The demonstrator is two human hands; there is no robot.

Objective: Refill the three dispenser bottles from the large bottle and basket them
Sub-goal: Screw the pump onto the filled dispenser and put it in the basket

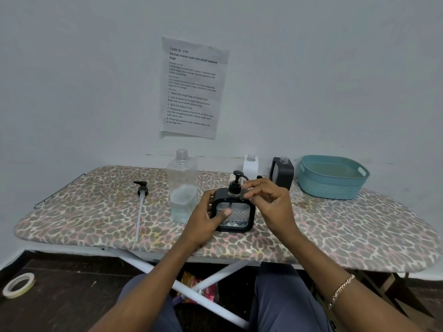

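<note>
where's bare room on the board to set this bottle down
Widest bare patch: the right front of the board, between the basket behind and the right hand. Another: the left end, beyond the loose pump. Crowded: the middle, around the large bottle, the held dispenser, the white dispenser and black dispenser behind.

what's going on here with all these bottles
A seated person is working at an ironing board. The left hand grips the side of a black dispenser bottle while the right hand seems to pinch the pump on its neck, probably screwing it on. The large bottle, uncapped and partly full, stands just behind. A loose pump lies to the left. A white bottle and another black bottle stand open-necked by the wall, beside the teal basket.
</note>
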